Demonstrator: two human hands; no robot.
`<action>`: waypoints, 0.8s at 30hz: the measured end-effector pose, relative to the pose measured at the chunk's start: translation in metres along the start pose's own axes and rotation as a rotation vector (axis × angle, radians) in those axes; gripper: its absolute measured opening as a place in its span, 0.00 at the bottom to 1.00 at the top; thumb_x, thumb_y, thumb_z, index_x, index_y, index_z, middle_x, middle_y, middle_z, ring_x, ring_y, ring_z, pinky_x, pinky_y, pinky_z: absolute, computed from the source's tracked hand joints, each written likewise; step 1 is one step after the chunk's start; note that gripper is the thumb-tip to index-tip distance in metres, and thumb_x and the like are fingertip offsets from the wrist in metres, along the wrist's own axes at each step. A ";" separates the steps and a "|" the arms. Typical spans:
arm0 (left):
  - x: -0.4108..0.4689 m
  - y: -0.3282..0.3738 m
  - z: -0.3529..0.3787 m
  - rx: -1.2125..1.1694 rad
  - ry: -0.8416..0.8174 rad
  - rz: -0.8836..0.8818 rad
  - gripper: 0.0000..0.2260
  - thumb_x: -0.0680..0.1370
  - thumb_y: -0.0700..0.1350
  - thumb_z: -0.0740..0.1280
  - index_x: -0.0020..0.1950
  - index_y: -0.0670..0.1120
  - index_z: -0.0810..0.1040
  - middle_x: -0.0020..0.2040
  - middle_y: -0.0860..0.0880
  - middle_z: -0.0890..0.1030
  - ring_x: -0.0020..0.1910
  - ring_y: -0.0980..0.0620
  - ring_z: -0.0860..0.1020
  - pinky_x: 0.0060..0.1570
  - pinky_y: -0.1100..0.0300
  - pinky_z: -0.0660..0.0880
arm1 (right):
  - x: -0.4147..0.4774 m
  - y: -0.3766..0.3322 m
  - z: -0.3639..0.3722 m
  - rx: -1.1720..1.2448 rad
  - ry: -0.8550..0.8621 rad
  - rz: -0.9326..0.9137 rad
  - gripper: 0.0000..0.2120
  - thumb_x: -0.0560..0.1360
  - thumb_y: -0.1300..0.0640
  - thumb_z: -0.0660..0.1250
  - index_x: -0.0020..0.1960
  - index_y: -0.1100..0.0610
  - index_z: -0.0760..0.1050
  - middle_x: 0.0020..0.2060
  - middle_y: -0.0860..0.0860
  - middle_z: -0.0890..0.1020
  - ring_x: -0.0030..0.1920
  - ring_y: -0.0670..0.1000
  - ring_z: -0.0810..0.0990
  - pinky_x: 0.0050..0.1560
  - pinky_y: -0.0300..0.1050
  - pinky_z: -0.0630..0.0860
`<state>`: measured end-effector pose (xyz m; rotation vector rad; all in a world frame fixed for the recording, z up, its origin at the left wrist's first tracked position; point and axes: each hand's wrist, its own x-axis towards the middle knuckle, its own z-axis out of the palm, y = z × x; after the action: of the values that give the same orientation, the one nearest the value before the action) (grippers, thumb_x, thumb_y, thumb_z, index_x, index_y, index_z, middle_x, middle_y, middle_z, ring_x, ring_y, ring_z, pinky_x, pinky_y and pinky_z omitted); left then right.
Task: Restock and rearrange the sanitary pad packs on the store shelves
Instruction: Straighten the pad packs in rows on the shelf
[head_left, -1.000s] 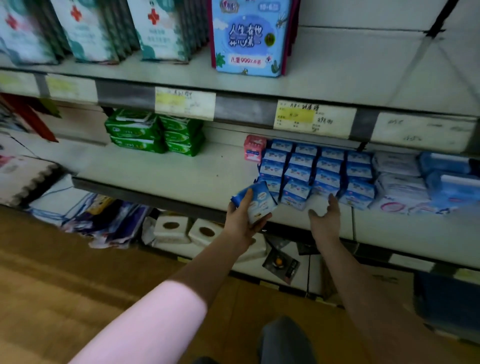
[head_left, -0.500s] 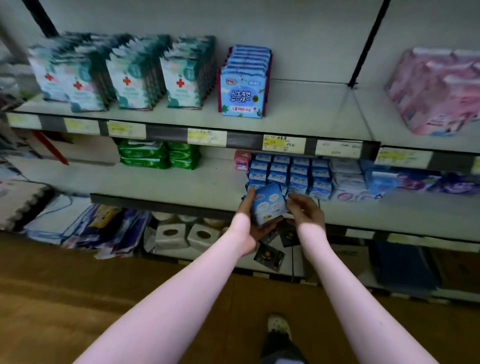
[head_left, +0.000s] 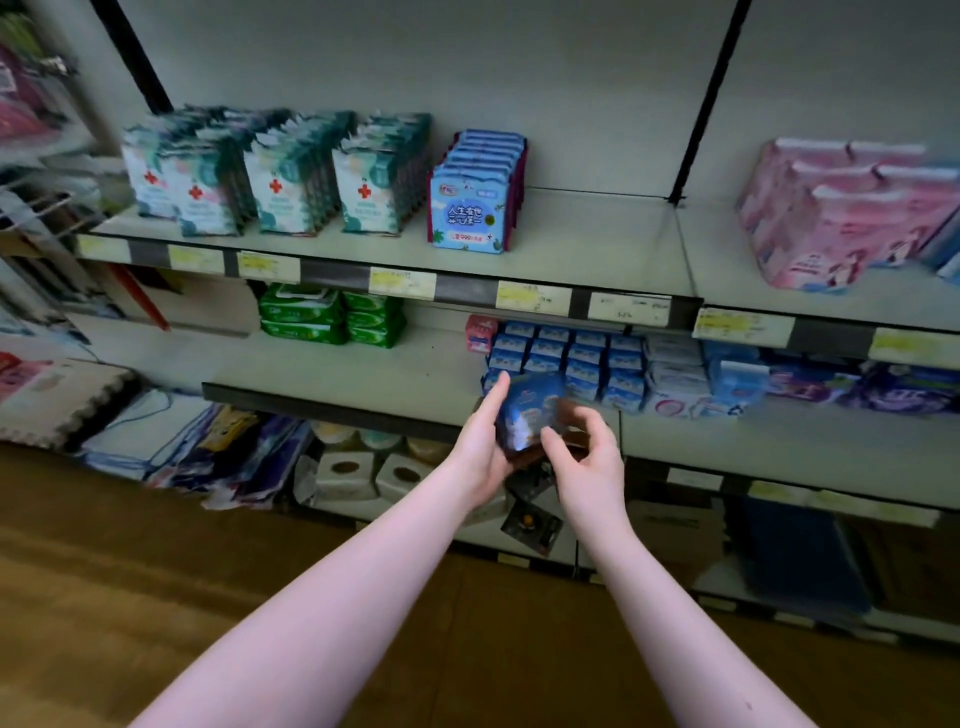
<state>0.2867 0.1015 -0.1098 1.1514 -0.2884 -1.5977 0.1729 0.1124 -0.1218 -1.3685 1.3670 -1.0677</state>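
Right hand (head_left: 587, 462) has dropped right of the soft blue-and-white pad pack (head_left: 527, 410); left hand (head_left: 480, 441) fingers grasp it upright; right grip unclear.

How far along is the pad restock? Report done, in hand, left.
Done: rows of blue pad packs stand on the middle shelf. In hand: the left hand and right hand hold a loose blue pad pack in front of those rows. Left: shelve it; the upper shelf shows bare space, perhaps to fill.
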 end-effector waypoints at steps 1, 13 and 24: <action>-0.002 -0.004 0.006 0.049 -0.007 0.004 0.20 0.79 0.60 0.58 0.61 0.47 0.73 0.52 0.46 0.83 0.47 0.50 0.83 0.41 0.57 0.78 | 0.001 -0.001 -0.006 0.002 -0.009 0.013 0.17 0.76 0.55 0.67 0.64 0.53 0.72 0.59 0.51 0.75 0.60 0.48 0.73 0.65 0.52 0.72; -0.007 -0.048 0.059 0.491 -0.046 0.117 0.19 0.79 0.61 0.59 0.55 0.51 0.83 0.51 0.49 0.85 0.56 0.50 0.81 0.51 0.59 0.75 | 0.033 0.017 -0.091 0.230 0.128 0.207 0.30 0.73 0.58 0.73 0.71 0.57 0.64 0.65 0.55 0.73 0.66 0.54 0.71 0.65 0.47 0.70; -0.001 -0.070 0.074 0.365 0.091 0.155 0.17 0.76 0.44 0.70 0.62 0.42 0.74 0.54 0.42 0.82 0.51 0.47 0.82 0.43 0.58 0.79 | 0.032 0.034 -0.111 0.567 0.042 0.333 0.14 0.77 0.62 0.66 0.61 0.63 0.70 0.44 0.57 0.82 0.42 0.53 0.83 0.42 0.45 0.81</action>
<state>0.1852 0.1018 -0.1203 1.4377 -0.6129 -1.3861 0.0581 0.0791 -0.1311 -0.6833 1.1469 -1.1415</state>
